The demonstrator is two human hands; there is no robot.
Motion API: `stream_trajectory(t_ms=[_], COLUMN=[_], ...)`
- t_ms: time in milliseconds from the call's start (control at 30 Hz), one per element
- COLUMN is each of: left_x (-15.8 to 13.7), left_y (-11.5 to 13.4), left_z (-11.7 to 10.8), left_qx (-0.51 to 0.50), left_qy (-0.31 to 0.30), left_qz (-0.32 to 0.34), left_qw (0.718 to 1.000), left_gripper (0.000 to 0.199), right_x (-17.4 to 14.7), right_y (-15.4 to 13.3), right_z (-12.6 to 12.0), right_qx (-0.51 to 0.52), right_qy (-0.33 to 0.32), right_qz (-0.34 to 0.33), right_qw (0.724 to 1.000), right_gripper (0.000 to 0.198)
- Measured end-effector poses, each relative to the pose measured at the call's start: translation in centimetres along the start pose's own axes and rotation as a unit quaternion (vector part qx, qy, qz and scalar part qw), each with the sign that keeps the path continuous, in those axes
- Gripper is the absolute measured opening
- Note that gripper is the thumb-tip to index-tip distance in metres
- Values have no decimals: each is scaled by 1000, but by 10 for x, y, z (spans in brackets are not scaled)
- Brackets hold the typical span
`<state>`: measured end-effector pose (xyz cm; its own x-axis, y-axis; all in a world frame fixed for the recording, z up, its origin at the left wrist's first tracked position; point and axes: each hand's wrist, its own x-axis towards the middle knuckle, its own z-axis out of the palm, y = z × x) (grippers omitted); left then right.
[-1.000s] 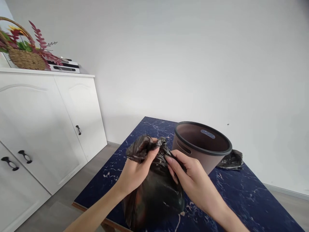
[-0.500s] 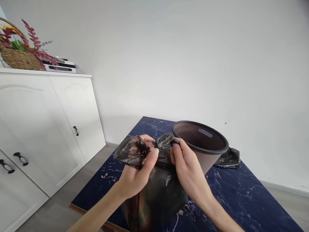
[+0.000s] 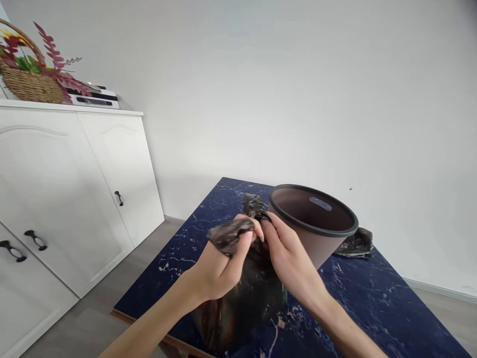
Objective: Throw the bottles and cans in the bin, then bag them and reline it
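A filled black plastic bag (image 3: 246, 303) rests at the near side of the dark blue marbled table (image 3: 365, 293), its top gathered between my hands. My left hand (image 3: 227, 261) is closed round one bunched end, which sticks out to the left. Close beside it, my right hand (image 3: 281, 243) pinches another twisted part of the bag's neck, and a crumpled tuft stands up above the fingers. The fingertips nearly meet, and the exact crossing of the plastic is hidden. Just behind my right hand stands a brown trash bin (image 3: 313, 214) with a dark rim.
More folded black plastic (image 3: 356, 243) lies on the table right of the bin. At left is a white cabinet (image 3: 108, 174) with black handles, topped by a wicker flower basket (image 3: 33, 84) and a white device (image 3: 95, 98). A pale wall (image 3: 261, 99) rises behind the table.
My left hand has moved right, close to my right hand, carrying its bunched end along. The end at the left looks smaller, and the tuft above my right hand stands more upright.
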<state>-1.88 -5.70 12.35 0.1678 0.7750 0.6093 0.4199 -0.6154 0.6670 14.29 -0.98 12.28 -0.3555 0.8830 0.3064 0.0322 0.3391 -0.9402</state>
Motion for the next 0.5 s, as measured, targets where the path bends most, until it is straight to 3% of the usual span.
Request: stream_trajectory(t_ms=[133, 200, 300, 367, 500], left_x=[3, 3, 2, 3, 4], left_y=[-1, -6, -11, -10, -6], left_z=[-2, -1, 4, 9, 16], left_qx=[24, 36, 112, 199, 293], left_qy=[2, 17, 23, 13, -7], left_qz=[-12, -23, -47, -38, 15], left_qw=[1000, 999, 992, 979, 956], left_gripper=[27, 23, 7, 11, 7], right_x=[-9, -12, -15, -16, -16], right_y=[-9, -13, -14, -14, -13], right_z=[3, 5, 11, 15, 21], right_qx=[53, 26, -76, -126, -80], right_qy=[-91, -118, -110, -103, -57], right_qz=[-18, -51, -83, -74, -61], right_qw=[994, 991, 987, 984, 993], right_gripper=[39, 44, 50, 48, 28])
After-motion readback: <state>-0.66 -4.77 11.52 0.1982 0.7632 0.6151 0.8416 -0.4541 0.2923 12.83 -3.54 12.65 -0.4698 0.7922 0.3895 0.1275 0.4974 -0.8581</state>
